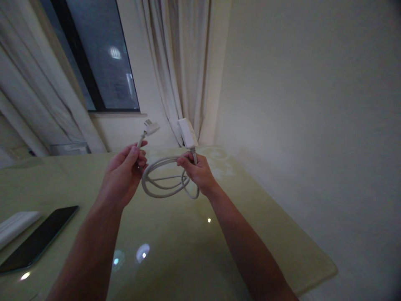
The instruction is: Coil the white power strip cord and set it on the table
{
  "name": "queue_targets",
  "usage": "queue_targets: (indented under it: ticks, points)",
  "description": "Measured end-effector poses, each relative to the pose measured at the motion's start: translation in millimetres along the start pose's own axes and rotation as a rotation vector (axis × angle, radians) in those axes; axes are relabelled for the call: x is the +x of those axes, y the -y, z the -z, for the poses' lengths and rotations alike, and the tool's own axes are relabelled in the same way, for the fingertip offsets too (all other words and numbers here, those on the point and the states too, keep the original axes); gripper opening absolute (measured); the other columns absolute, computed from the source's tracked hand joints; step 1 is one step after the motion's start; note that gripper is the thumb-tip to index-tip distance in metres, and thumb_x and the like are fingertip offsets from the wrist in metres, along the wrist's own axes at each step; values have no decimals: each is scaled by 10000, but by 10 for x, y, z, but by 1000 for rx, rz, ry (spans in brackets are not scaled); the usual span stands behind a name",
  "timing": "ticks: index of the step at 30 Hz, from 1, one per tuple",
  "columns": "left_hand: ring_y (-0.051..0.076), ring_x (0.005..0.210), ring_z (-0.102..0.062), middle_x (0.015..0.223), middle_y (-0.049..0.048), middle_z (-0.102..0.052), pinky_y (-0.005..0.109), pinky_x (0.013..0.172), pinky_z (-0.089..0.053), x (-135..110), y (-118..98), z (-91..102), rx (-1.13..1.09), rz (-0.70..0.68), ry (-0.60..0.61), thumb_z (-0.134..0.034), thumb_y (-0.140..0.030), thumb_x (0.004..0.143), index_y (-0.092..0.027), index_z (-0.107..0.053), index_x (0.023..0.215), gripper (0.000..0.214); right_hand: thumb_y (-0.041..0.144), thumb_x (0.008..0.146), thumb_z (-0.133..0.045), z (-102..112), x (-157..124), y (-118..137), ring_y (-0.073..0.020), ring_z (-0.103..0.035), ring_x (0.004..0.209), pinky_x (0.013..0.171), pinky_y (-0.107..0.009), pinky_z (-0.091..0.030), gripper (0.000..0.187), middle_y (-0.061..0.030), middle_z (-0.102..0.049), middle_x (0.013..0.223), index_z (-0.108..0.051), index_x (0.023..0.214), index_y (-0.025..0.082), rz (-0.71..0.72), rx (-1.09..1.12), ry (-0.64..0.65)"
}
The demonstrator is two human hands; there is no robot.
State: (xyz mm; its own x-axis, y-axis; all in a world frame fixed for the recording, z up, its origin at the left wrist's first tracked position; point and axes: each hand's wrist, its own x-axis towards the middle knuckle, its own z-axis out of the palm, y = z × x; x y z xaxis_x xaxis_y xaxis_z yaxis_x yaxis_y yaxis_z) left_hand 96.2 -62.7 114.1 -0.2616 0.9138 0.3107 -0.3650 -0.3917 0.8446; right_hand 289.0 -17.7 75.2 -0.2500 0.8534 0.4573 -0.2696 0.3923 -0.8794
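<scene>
A white extension cord (156, 195) is held up above the table between my two hands, its cable looped in loose coils. My left hand (123, 175) pinches the cable just below the plug (152, 128), whose metal prongs point up and left. On the other side, my right hand (199, 172) is closed round the cable below the white socket block (188, 133), which stands up and leans left. Part of the coils also runs through the right fingers. The coils hang between the hands, with a lower loop under my right hand.
A glossy pale-green table (175, 251) spreads beneath my hands and reflects ceiling lights. At the left lie a flat black device (42, 237) and a white oblong object (18, 225). Curtains (191, 62) and a dark window (100, 54) are behind; a bare wall (307, 125) borders the right.
</scene>
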Motion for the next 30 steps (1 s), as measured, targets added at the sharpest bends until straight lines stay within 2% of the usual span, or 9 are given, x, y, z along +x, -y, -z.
queue_targets:
  ticks: [3, 5, 8, 12, 17, 20, 23, 27, 30]
  points:
    - [52, 559, -386, 736, -36, -493, 158, 492, -348, 98, -17, 122, -93, -111, -154, -678, -150, 947, -138, -722, 1000, 70, 624, 754, -865, 49, 20, 39, -65, -279, 439, 408, -232, -184, 459, 106, -331, 497, -670, 740, 208, -32, 94, -36]
    - [52, 524, -324, 712, -46, -469, 175, 481, -300, 167, -51, 280, -130, -169, -302, -567, -93, 1002, -133, -671, 953, 121, 642, 740, -868, 106, 39, 82, -42, -212, 400, 371, -229, -125, 490, 122, -319, 512, -636, 743, 210, -32, 199, -94]
    - [51, 498, -294, 681, -58, -438, 189, 478, -267, 237, -131, 523, -119, -174, -487, -443, -41, 1034, -141, -581, 874, 234, 625, 746, -875, 206, 62, 160, -10, -206, 364, 331, -218, -108, 497, 111, -419, 602, -607, 760, 207, 12, 345, -196]
    - [42, 494, -317, 696, -59, -447, 186, 472, -267, 255, -260, 661, -55, -200, -567, -402, -18, 1046, -141, -563, 869, 269, 590, 757, -887, 324, 74, 247, 17, -230, 350, 307, -185, -130, 490, 100, -493, 678, -600, 772, 193, 31, 422, -230]
    - [49, 479, -320, 687, -68, -445, 183, 451, -267, 250, -315, 638, -6, -258, -699, -317, -17, 1071, -166, -575, 934, 327, 549, 783, -884, 442, 101, 278, 22, -186, 341, 292, -151, -170, 477, 112, -530, 654, -565, 784, 194, -52, 546, -337]
    - [59, 470, -331, 688, -64, -488, 199, 443, -311, 250, -236, 621, 156, -315, -631, -437, -65, 1039, -168, -629, 964, 230, 517, 815, -866, 454, 111, 258, 20, -191, 327, 284, -152, -162, 445, 109, -542, 633, -572, 775, 186, -118, 532, -375]
    - [59, 501, -377, 732, -45, -567, 197, 475, -359, 235, -140, 614, 311, -353, -451, -586, -119, 960, -161, -700, 1017, 134, 522, 790, -882, 426, 101, 260, 24, -214, 324, 284, -157, -156, 444, 95, -576, 647, -607, 777, 174, -99, 486, -327]
    - [87, 587, -461, 825, -8, -648, 216, 534, -404, 161, -101, 553, 590, -332, -258, -660, -257, 929, -176, -757, 1150, 255, 548, 714, -923, 377, 80, 296, 23, -242, 334, 290, -166, -139, 477, 91, -580, 656, -636, 779, 172, -33, 428, -310]
    - [115, 601, -458, 841, 12, -668, 242, 518, -360, 78, -127, 429, 834, -356, -77, -641, -378, 933, -181, -778, 1174, 340, 566, 701, -923, 342, 79, 293, 13, -239, 334, 287, -185, -132, 489, 93, -558, 631, -629, 759, 180, -61, 400, -354]
